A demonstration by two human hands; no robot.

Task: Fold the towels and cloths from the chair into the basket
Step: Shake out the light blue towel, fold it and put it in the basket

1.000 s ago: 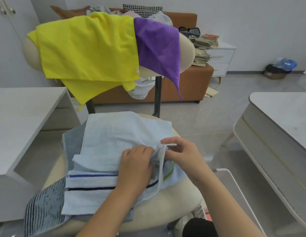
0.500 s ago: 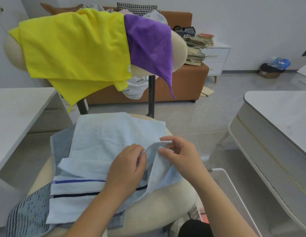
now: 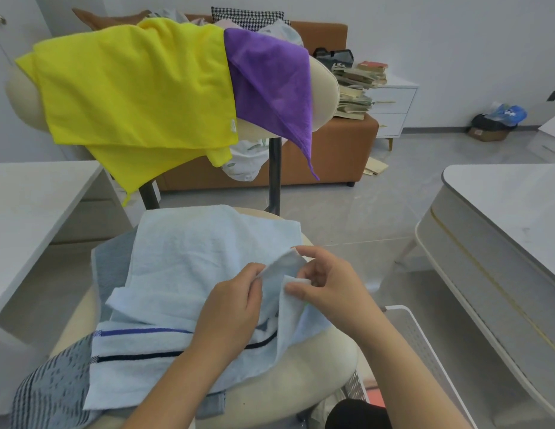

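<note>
1. We judge the step in hand to be the start of a fold on the light blue towel (image 3: pixel 192 258). It lies spread, somewhat rumpled, over the seat of the chair (image 3: pixel 301 382), and nothing we can see has gone into the basket (image 3: pixel 425 360) yet.
2. The left hand (image 3: pixel 233 308) sits at the middle of the view, its thumb and fingers closed in a pinch on a raised edge of that towel.
3. The right hand (image 3: pixel 329 289), just beside it at three o'clock, pinches a neighbouring corner between thumb and forefinger. Its other fingers are loosely curled.
4. Under the blue towel a grey towel (image 3: pixel 112 264) shows at nine o'clock and a patterned cloth (image 3: pixel 50 394) hangs off the seat at seven o'clock.
5. Over the chair back, at twelve o'clock, a yellow cloth (image 3: pixel 130 88) and a purple cloth (image 3: pixel 270 82) hang side by side, overlapping a little.
6. The basket stands on the floor at four o'clock from the seat, close against it. We cannot see its inside.
7. We think the next move calls for drawing the two pinched points apart to find the true corners. The edge can then be carried across to meet the far side squarely, without dragging the layers beneath.
</note>
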